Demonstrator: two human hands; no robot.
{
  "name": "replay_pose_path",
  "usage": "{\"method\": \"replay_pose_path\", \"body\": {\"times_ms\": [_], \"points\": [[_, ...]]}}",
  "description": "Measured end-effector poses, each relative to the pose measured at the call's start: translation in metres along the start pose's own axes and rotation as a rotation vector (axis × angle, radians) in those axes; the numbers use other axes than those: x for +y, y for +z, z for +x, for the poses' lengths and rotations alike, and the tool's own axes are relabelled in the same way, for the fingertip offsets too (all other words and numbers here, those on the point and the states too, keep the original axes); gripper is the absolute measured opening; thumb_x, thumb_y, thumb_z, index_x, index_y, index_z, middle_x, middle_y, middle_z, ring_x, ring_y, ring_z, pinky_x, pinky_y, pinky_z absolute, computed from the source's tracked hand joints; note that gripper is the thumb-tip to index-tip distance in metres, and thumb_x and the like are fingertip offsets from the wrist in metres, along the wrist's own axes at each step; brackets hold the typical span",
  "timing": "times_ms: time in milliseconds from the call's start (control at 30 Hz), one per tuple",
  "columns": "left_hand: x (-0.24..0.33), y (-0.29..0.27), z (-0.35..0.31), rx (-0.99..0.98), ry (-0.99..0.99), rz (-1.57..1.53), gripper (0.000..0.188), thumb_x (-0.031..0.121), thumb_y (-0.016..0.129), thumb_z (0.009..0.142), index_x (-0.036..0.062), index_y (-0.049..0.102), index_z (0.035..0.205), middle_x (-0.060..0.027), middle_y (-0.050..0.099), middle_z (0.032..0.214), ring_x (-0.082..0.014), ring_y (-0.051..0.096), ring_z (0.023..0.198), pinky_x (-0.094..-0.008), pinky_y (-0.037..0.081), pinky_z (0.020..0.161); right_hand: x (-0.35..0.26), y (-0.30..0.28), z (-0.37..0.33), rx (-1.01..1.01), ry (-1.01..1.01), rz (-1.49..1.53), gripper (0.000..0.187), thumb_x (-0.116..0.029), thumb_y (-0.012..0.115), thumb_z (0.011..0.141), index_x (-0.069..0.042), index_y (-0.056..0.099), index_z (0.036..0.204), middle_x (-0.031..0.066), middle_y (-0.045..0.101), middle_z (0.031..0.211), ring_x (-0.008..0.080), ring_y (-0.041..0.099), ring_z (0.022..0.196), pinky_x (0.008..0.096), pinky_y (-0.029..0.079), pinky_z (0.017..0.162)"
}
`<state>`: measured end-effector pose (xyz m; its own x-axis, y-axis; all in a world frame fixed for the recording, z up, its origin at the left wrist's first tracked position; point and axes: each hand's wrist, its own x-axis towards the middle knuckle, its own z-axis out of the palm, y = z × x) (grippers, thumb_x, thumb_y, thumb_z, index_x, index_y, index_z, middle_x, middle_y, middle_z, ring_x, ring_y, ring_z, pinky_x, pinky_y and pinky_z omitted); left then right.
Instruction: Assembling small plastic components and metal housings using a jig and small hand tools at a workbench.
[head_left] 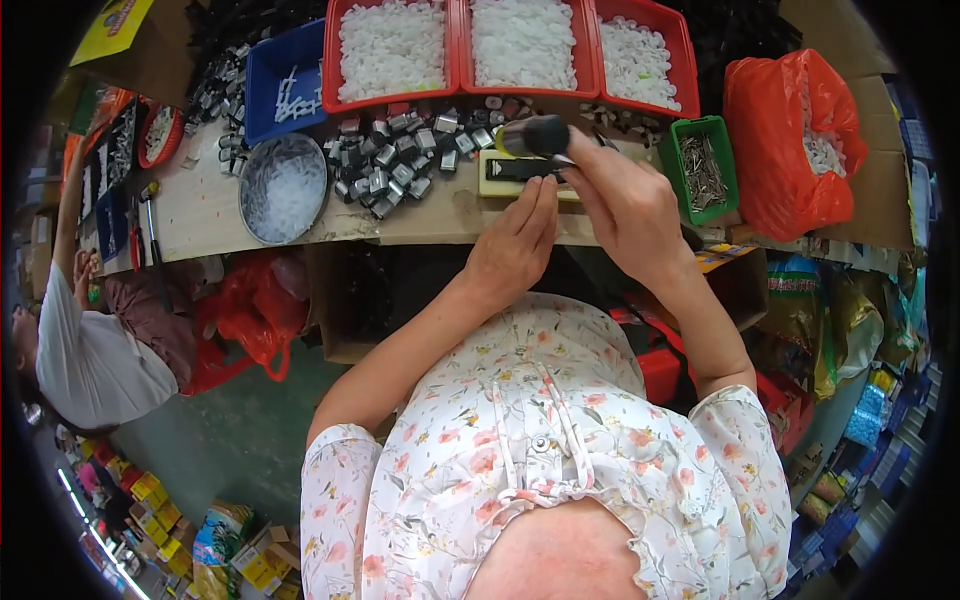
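My right hand [637, 205] is closed round a small mallet [540, 137], its black head raised just above the work; most of the handle is hidden in the fist. Under it lies a cream block [498, 190] with a long black part [508, 170] set on top. My left hand [512, 238] comes in from the near side, fingers pressed together, their tips on the right end of that black part. Whether the mallet touches the part cannot be seen.
Loose metal-and-black pieces [390, 160] are heaped left of the block. Behind stand red trays [460, 60] of white plastic bits. A round metal dish [283, 190] lies left; a green bin [700, 170] of metal pins and a red bag [790, 150] stand right. Another person [90, 350] sits far left.
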<state>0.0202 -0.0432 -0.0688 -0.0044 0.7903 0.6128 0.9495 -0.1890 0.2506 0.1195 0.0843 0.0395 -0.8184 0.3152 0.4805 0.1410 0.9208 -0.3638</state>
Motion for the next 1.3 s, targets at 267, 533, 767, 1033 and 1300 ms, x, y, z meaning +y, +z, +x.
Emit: {"method": "replay_pose_path", "body": {"times_ms": [267,533,767,1033,1300], "points": [[-0.011,-0.019,-0.001,0.01,-0.056,-0.038,0.037,0.005,0.064,0.083,-0.0123,0.059,0.115,-0.0222,0.057,0.123,-0.0362,0.055,0.118,-0.0421,0.048,0.098,0.009,-0.004,-0.009,-0.093,0.123,-0.04,0.03,-0.018,0.059,0.095,-0.012,0.06,0.125,0.0161,0.064,0.078,0.0366,0.063,0.067,0.0462,0.049,0.06],[-0.018,-0.029,-0.002,-0.036,-0.142,0.06,0.042,0.008,0.069,0.08,-0.0098,0.06,0.117,-0.019,0.058,0.12,-0.034,0.055,0.114,-0.0441,0.046,0.098,0.006,-0.012,-0.025,-0.001,0.128,-0.06,0.03,-0.014,0.062,0.093,-0.005,0.061,0.122,0.0181,0.066,0.082,0.037,0.064,0.072,0.0448,0.05,0.062],[-0.022,-0.031,0.013,-0.013,-0.098,0.08,0.039,0.009,0.069,0.08,-0.0096,0.061,0.113,-0.0178,0.058,0.117,-0.033,0.055,0.112,-0.0427,0.047,0.094,0.013,-0.008,-0.037,-0.163,0.195,-0.108,0.03,-0.007,0.065,0.089,-0.002,0.063,0.119,0.02,0.067,0.088,0.0366,0.066,0.075,0.0433,0.051,0.063],[-0.019,-0.013,0.019,-0.075,-0.043,0.071,0.038,0.009,0.072,0.08,-0.0085,0.062,0.111,-0.0183,0.059,0.118,-0.0335,0.057,0.112,-0.0419,0.049,0.094,0.018,-0.014,-0.049,-0.111,0.197,-0.113,0.026,-0.008,0.066,0.089,-0.001,0.064,0.113,0.0205,0.068,0.089,0.0352,0.068,0.074,0.0412,0.052,0.062],[-0.021,-0.011,0.015,-0.045,0.026,0.116,0.037,0.009,0.073,0.079,-0.0091,0.063,0.11,-0.019,0.06,0.116,-0.0335,0.059,0.11,-0.0414,0.05,0.092,0.029,-0.027,-0.072,-0.061,0.369,-0.172,0.025,-0.009,0.065,0.091,-0.001,0.063,0.115,0.0221,0.068,0.091,0.0368,0.067,0.079,0.0417,0.052,0.065]]}}
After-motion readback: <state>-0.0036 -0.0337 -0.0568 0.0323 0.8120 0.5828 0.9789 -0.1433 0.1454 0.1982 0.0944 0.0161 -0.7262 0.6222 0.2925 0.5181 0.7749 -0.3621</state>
